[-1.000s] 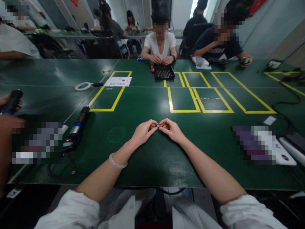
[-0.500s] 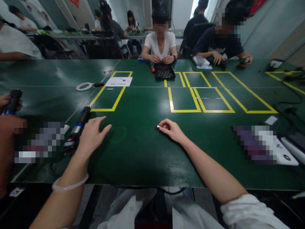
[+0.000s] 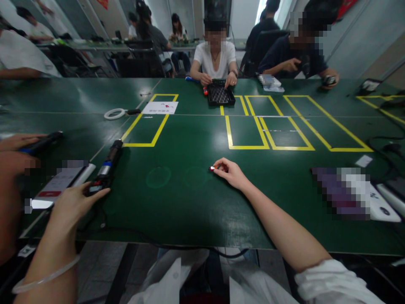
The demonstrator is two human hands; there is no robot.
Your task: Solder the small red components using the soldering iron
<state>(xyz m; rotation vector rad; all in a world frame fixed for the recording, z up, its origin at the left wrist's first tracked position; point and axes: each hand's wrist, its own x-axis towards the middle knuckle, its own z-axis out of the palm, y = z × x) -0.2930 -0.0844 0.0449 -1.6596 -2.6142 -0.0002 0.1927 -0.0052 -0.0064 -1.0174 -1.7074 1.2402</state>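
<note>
My left hand [image 3: 73,199] is at the near end of a black corded power tool [image 3: 109,160] with blue and silver bands, likely an electric screwdriver. Thumb and fingers are apart on either side of that end; the tool lies flat on the table. My right hand [image 3: 230,173] rests on the green table, pinching a small red and white piece [image 3: 211,169] between thumb and fingertips. Most of this piece is hidden by the fingers.
Yellow tape outlines [image 3: 249,147] mark the table. A white sheet [image 3: 160,107] and a coiled white cable [image 3: 114,114] lie left of centre. Across the table, a person handles a black tray [image 3: 221,99] of small parts. Phones [image 3: 63,181] lie left and right; a black cable [image 3: 158,244] runs along the near edge.
My left hand has moved left and nearer, onto the tool's near end. The right hand keeps its pinch. At left, a neighbour's tool has tipped from upright to lying down.
</note>
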